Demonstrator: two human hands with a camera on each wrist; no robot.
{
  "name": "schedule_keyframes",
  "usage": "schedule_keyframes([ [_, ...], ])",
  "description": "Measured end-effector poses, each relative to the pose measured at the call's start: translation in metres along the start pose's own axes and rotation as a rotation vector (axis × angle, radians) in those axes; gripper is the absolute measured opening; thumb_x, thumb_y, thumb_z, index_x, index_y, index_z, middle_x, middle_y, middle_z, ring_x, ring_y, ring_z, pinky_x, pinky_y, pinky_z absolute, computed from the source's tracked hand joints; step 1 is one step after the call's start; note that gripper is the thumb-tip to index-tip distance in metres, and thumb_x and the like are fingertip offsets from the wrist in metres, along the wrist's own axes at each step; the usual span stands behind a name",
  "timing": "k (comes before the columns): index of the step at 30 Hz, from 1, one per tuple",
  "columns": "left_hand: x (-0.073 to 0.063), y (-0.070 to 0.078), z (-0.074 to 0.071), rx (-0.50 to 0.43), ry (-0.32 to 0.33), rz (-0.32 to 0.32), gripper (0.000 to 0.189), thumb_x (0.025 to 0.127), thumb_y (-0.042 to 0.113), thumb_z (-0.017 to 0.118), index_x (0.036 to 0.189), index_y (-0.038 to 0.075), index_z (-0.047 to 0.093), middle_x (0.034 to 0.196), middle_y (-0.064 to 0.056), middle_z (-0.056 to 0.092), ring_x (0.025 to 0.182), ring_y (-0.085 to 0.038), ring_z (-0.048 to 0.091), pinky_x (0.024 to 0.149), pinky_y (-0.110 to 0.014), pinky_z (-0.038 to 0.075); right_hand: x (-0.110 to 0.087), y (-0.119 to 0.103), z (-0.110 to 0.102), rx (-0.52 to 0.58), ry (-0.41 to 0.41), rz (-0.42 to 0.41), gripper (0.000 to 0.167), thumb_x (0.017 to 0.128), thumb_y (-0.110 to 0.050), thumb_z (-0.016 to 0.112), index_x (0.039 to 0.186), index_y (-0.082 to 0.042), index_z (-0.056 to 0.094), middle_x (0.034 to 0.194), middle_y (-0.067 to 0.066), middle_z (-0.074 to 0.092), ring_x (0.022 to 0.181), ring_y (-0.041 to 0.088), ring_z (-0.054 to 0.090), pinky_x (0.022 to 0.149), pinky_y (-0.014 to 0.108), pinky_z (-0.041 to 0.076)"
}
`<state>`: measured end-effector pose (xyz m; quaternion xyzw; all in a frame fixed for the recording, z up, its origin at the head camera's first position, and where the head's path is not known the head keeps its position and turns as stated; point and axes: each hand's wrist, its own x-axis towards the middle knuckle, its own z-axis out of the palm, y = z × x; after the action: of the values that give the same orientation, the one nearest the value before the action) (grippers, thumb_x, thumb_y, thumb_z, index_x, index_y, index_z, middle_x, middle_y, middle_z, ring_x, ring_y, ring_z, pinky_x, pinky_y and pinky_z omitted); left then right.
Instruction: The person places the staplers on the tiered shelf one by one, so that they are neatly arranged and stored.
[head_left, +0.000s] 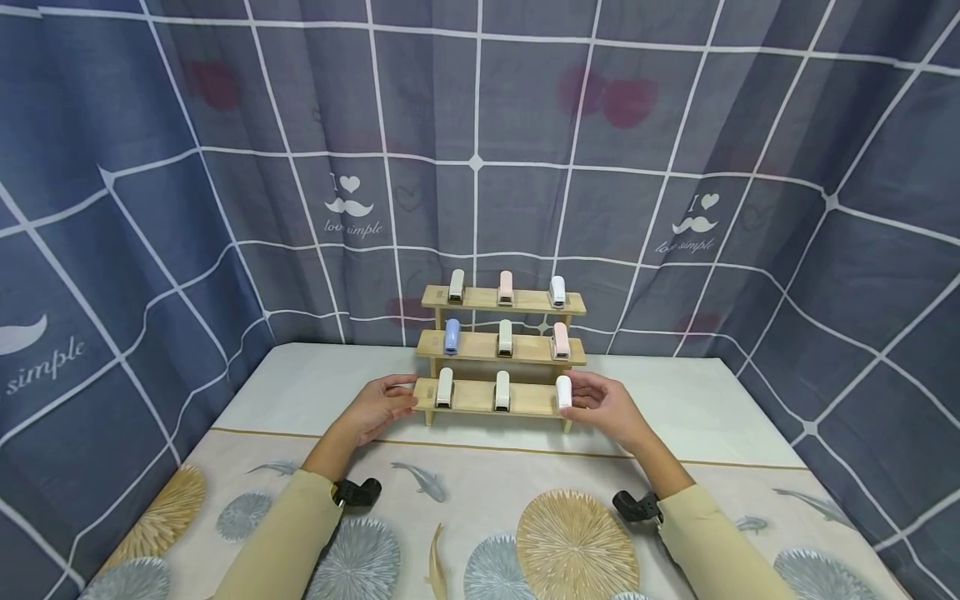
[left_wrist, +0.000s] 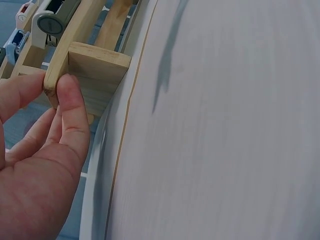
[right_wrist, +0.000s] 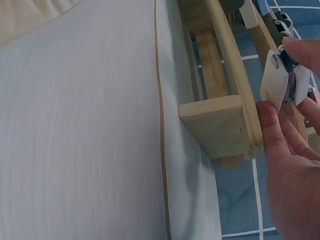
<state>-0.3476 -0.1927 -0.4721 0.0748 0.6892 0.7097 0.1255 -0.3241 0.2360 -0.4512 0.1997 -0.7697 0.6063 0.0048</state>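
A three-tier wooden display stand (head_left: 474, 397) holds several small staplers, three to a tier. At the bottom tier's left end, my left hand (head_left: 380, 403) pinches the board's edge between thumb and fingers; the left wrist view shows this grip on the wooden stand (left_wrist: 100, 56). My right hand (head_left: 606, 407) grips a white stapler (head_left: 563, 392) at the right end of that tier. In the right wrist view the white stapler (right_wrist: 275, 80) is tilted, its metal parts showing between the fingers. Two pale staplers, one at the left (head_left: 445, 388) and one mid-tier (head_left: 502, 391), stand beside it.
On the middle tier are a blue stapler (head_left: 452, 337), a pale green one (head_left: 505, 338) and a pink one (head_left: 560, 341). Three more line the top tier, the middle one a pink stapler (head_left: 506, 287). A patterned tablecloth (head_left: 480, 500) lies in front; a checked curtain (head_left: 420, 200) hangs behind.
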Motion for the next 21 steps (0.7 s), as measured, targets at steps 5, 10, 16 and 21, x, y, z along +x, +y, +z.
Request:
schedule_keyframes([
  [5,-0.001,0.000,-0.001,0.018,0.004,-0.012,0.058,0.098,-0.003,0.060,0.151,-0.009,0.038,0.111,-0.008,0.063,0.091,-0.009,0.066,0.085,-0.023,0.061,0.002,0.001,0.002,-0.005,-0.006,0.007,0.069,0.081,0.000,0.084,0.142,0.008,0.052,0.131,0.032,0.059,0.103,0.009,0.069,0.092,0.023,0.061],
  [10,-0.001,0.000,-0.001,0.009,0.004,-0.014,0.058,0.098,-0.004,0.060,0.151,-0.009,0.038,0.111,-0.007,0.063,0.091,-0.009,0.066,0.085,-0.023,0.061,0.004,0.004,0.002,-0.048,0.000,0.000,0.066,0.081,-0.003,0.085,0.140,0.005,0.056,0.134,0.028,0.061,0.114,0.021,0.068,0.100,0.029,0.059],
  [16,-0.001,0.000,0.000,0.005,-0.002,-0.012,0.058,0.098,-0.004,0.059,0.151,-0.009,0.037,0.111,-0.007,0.063,0.090,-0.008,0.066,0.085,-0.023,0.061,0.007,0.007,0.003,-0.062,0.006,0.008,0.067,0.080,-0.004,0.086,0.139,0.007,0.057,0.136,0.029,0.061,0.125,0.043,0.062,0.100,0.031,0.059],
  [21,-0.002,0.001,0.001,0.002,0.009,-0.012,0.057,0.098,-0.005,0.059,0.151,-0.010,0.038,0.109,-0.007,0.064,0.089,-0.009,0.067,0.084,-0.023,0.062,0.009,0.010,0.004,-0.087,0.013,0.029,0.067,0.079,-0.007,0.088,0.139,0.005,0.058,0.140,0.027,0.060,0.129,0.044,0.059,0.100,0.033,0.059],
])
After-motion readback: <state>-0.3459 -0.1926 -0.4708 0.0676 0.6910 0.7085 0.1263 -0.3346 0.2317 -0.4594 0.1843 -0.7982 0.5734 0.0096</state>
